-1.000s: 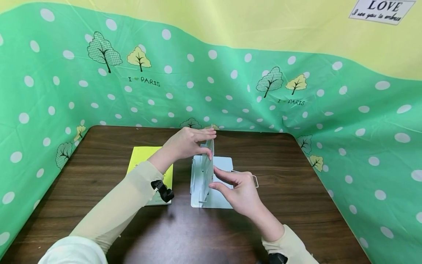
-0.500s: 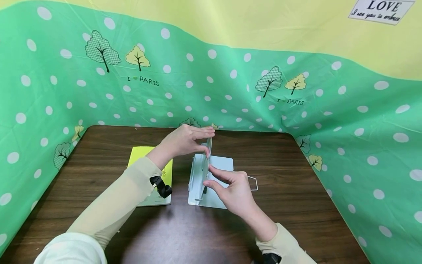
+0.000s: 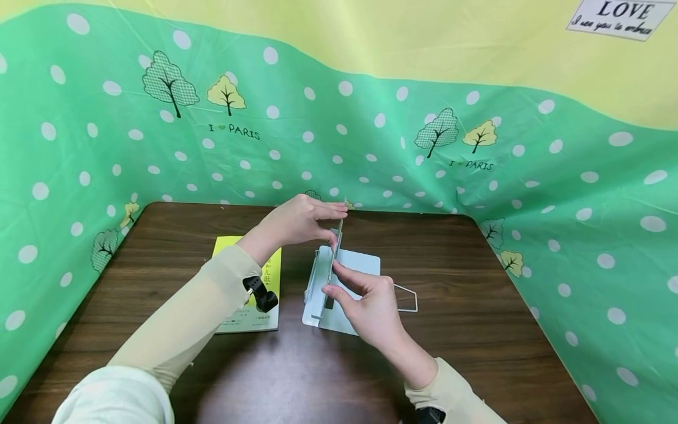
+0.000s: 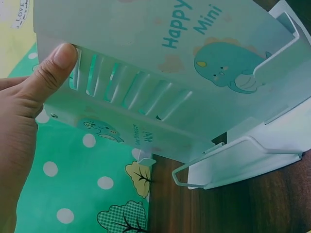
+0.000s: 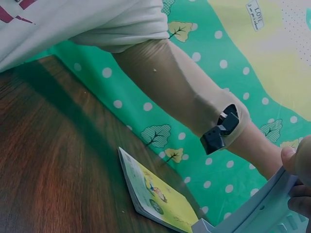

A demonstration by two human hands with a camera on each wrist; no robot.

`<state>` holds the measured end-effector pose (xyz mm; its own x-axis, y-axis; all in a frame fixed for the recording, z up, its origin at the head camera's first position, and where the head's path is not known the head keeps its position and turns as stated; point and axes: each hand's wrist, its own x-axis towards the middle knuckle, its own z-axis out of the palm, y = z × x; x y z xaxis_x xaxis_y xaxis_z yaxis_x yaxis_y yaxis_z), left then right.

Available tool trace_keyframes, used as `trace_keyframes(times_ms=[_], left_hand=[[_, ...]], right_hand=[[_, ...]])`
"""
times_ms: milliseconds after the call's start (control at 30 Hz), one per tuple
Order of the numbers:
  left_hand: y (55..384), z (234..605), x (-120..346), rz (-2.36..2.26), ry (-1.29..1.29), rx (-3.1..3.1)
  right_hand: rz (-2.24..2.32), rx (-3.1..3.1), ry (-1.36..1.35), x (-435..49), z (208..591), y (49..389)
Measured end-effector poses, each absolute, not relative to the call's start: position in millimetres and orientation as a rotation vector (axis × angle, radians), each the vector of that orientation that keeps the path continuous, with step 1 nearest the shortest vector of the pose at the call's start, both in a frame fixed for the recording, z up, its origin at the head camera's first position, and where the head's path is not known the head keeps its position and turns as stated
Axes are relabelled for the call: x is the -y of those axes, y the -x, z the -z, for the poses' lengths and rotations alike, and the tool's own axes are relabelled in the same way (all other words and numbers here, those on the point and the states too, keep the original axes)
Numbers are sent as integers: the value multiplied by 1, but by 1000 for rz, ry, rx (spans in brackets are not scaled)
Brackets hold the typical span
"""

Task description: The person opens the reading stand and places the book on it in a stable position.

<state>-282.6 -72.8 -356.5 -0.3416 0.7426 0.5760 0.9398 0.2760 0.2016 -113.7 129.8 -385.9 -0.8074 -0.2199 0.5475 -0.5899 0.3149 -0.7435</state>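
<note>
A pale blue metal book stand point(image 3: 365, 265) has its base plate on the table and its back panel raised nearly edge-on to the head view. In the left wrist view the panel point(image 4: 160, 24) shows a dinosaur print, "Happy Mini" lettering and a row of slots. My left hand point(image 3: 296, 221) grips the panel's top far part, thumb point(image 4: 63, 56) beside the slots. Lower and nearer, my right hand point(image 3: 373, 306) pinches the panel between thumb and fingers; its thumb point(image 5: 289, 158) lies at the panel's edge in the right wrist view.
A yellow book point(image 3: 272, 274) lies left of the stand, partly under the left forearm. A white wire loop point(image 3: 416, 301) sticks out to the stand's right. Another wire bracket point(image 4: 218, 155) runs along its ledge. Polka-dot cloth point(image 3: 339, 147) hangs behind the dark wooden table point(image 3: 450, 253).
The stand has turned slightly clockwise, the panel's near end swinging left. My right hand has moved left with it, and more of the wire loop shows. The left hand keeps its grip.
</note>
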Motion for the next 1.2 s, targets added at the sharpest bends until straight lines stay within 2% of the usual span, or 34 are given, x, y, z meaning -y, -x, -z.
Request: trace_keyframes(times_ms=[367,633,967,1200], left_hand=[[282,348,71,741,1527,2256],[272,351,79,804,1434,2296],[219,372,89,1401,1265,2288],[193,384,87,1459,1247,2377]], right_hand=[[-1506,2235,-700,-125,387,117],[-1500,2238,-712,-128,389,117],[-1456,2213,-756,-128,393,119],[-1433,2218,-800,-133,395,122]])
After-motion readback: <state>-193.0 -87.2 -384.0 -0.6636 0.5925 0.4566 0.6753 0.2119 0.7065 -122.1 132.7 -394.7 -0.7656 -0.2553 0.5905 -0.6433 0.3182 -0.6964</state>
